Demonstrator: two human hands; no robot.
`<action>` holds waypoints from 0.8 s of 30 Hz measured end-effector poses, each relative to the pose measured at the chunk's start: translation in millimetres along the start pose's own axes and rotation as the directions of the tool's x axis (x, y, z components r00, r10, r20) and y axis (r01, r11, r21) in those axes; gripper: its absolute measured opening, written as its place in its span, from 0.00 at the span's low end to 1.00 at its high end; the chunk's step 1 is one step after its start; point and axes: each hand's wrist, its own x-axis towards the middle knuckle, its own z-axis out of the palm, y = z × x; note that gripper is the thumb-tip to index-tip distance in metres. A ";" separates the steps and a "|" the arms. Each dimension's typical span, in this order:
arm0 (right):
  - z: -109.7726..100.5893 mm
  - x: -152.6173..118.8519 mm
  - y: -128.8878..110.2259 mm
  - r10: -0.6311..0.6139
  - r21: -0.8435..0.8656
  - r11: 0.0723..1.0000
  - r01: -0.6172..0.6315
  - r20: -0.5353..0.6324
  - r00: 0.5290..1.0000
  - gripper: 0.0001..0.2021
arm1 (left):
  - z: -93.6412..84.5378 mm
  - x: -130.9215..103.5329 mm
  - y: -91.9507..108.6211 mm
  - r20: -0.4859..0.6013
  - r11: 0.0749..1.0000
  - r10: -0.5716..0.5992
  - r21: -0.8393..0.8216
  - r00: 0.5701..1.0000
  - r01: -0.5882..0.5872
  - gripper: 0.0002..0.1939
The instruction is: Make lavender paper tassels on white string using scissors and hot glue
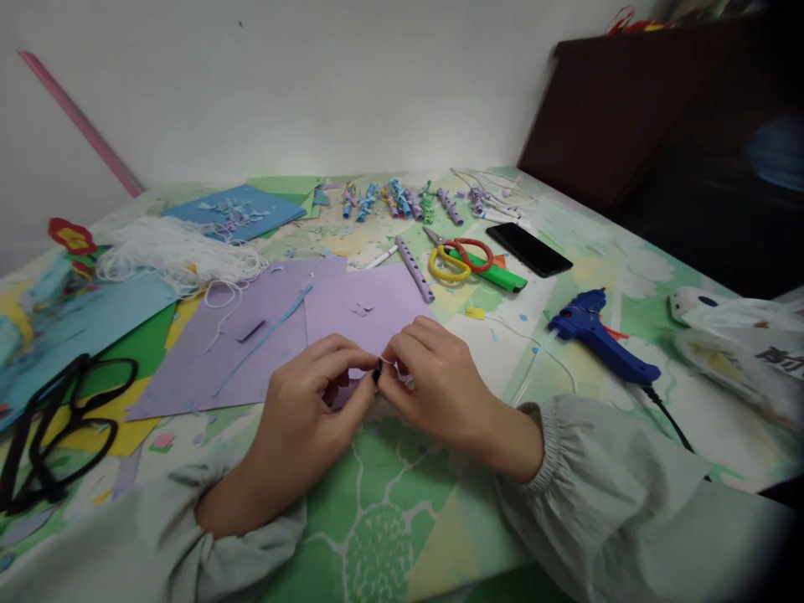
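"Head camera first: what's nearest?"

"Two bare hands. Left hand (317, 394) pinches a small dark piece (377, 371) between thumb and fingers. Right hand (433, 381) meets it, fingers pressed together, with a pale strand (389, 361) showing at their tips. Whether those fingers grip piece or strand, I can't tell."

"So where's the piece?"

"Right between the hands, over the green-patterned worktop (465, 536). Call that spot the clock's centre."

"Fine. What's around it?"

"Black-framed glasses (74, 409) at nine, over yellow and green paper. At three, a blue glue gun (603, 339), its cord trailing nearer. From ten to twelve, just past the fingers, two purple sheets (332, 293); a thin blue strip (264, 339) lies across the left one."

"Farther out?"

"Between twelve and one, a spotted purple tube (414, 270) rests partly on the right-hand sheet. At one, scissors (447, 243) with a red and a yellow handle loop overlap a green tool (499, 276). Phone (529, 249) at two, screen dark."

"And that tangle at ten?"

"White string (179, 251), heaped loosely. Behind it, at eleven, scraps sit on a blue sheet (276, 209)."

"The far edge?"

"Small decorated rolls (400, 198) at twelve, in a loose row before the white wall (377, 84)."
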 end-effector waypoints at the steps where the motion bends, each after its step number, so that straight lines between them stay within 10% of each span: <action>1: -0.9 0.6 -0.5 0.015 0.025 1.000 -0.015 0.006 1.000 0.09 | -0.1 0.9 -1.5 0.005 1.000 -0.027 -0.004 1.000 0.027 0.05; 7: -15.0 10.2 4.9 0.184 0.311 0.923 -0.227 0.160 0.970 0.05 | -4.4 4.9 -9.3 0.049 0.984 -0.155 -0.078 0.987 0.158 0.04; 15: -22.9 18.0 34.6 0.153 0.724 0.444 -0.528 0.519 0.841 0.05 | -14.5 12.4 -12.6 0.272 0.937 -0.189 -0.238 0.944 0.257 0.07; 24: -17.3 15.8 37.4 0.096 0.753 0.363 -0.549 0.556 0.826 0.05 | -15.3 12.2 -9.9 0.289 0.927 -0.168 -0.279 0.942 0.251 0.07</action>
